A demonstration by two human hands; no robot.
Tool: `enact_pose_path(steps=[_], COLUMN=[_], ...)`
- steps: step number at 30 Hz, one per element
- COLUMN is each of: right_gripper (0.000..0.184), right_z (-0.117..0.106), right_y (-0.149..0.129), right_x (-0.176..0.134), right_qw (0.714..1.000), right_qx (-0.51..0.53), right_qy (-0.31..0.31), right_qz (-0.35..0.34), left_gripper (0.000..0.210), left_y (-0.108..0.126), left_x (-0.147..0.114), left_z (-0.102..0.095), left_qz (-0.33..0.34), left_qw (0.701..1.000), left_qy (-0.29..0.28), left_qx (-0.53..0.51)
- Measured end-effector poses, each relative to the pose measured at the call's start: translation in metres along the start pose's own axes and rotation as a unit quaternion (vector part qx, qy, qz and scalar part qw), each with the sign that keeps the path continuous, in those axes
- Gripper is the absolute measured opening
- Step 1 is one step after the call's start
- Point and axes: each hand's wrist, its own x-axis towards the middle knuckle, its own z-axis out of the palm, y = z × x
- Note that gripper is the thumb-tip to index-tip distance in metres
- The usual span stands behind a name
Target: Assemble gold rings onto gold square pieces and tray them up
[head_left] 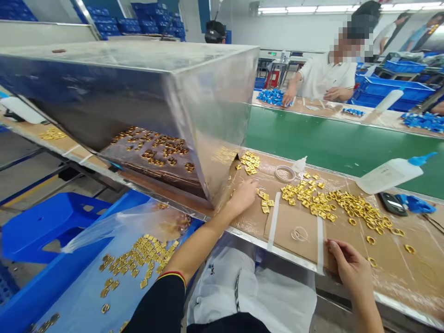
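Observation:
My left hand [244, 195] is low over the cardboard-covered bench beside the metal hood, back towards me, its fingers drawn together and partly hidden. Just right of it lies a small group of square gold pieces [265, 202]. My right hand [350, 264] is at the bench's front edge, thumb and fingers pinched together; whatever is between them cannot be made out. Between the hands lies a cardboard sheet [294, 231] with white tape strips and a thin clear loop [299, 234]. Beyond it spreads a pile of gold pieces [308, 194], with gold rings [364, 210] towards the right.
The large metal hood [215, 115] rises at left, gold pieces beneath it. A blue tray [121, 210] with gold pieces adjoins my lap. A tape roll [285, 173], white bottle [391, 175] and black device [392, 204] line the green belt [322, 134]. A co-worker [322, 76] sits opposite.

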Motion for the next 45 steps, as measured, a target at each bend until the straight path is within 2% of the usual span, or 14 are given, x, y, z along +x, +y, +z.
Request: enact_pose_path(steps=[4,11,15,17,19,22,27,29,32,35,37,41,45], right_gripper=[0.047,0.045,0.038,0.033,0.029,0.026,0.022,0.020,0.016,0.022,0.023,0.012,0.015], right_z=[0.003,0.010,0.012,0.013,0.014,0.015,0.012,0.012,0.015,0.019,0.021,0.026,0.032], right_y=[-0.003,0.002,0.004,0.005,0.005,0.006,0.005,0.003,-0.003,-0.011,-0.015,-0.020,-0.024], right_x=[-0.010,-0.013,-0.014,-0.014,-0.015,-0.015,-0.020,-0.024,-0.030,-0.032,-0.031,-0.028,-0.027], right_qw=[0.999,0.991,0.985,0.982,0.979,0.977,0.974,0.972,0.968,0.965,0.965,0.961,0.946], right_qx=[-0.009,-0.026,-0.025,-0.024,-0.023,-0.017,0.027,0.050,0.061,0.041,0.031,0.034,0.008], right_qy=[0.007,0.025,0.027,0.032,0.036,0.040,0.032,0.014,-0.052,-0.114,-0.127,-0.117,-0.071], right_qz=[-0.051,-0.126,-0.167,-0.187,-0.200,-0.210,-0.224,-0.231,-0.237,-0.232,-0.225,-0.248,-0.316], left_gripper=[0.022,0.021,0.019,0.021,0.025,0.028,0.035,0.033,0.028,0.023,0.021,0.021,0.024], left_y=[-0.007,-0.017,-0.022,-0.026,-0.026,-0.017,0.009,0.017,0.024,0.026,0.025,0.019,0.015], left_x=[0.024,0.021,0.004,-0.008,-0.019,-0.036,-0.054,-0.058,-0.062,-0.064,-0.065,-0.069,-0.076], left_z=[0.010,0.006,0.007,0.009,0.015,0.030,0.072,0.088,0.104,0.109,0.108,0.105,0.105], left_qz=[-0.016,0.036,0.059,0.070,0.058,0.028,-0.030,-0.054,-0.071,-0.058,-0.037,-0.002,0.000], left_qw=[0.999,0.998,0.998,0.987,0.976,0.958,0.921,0.898,0.876,0.882,0.892,0.907,0.911], left_qy=[-0.021,-0.043,-0.001,0.059,0.068,0.052,0.057,0.055,0.027,0.035,0.049,0.026,-0.004], left_qx=[0.018,0.020,-0.019,-0.129,-0.201,-0.280,-0.384,-0.434,-0.476,-0.467,-0.447,-0.421,-0.412])
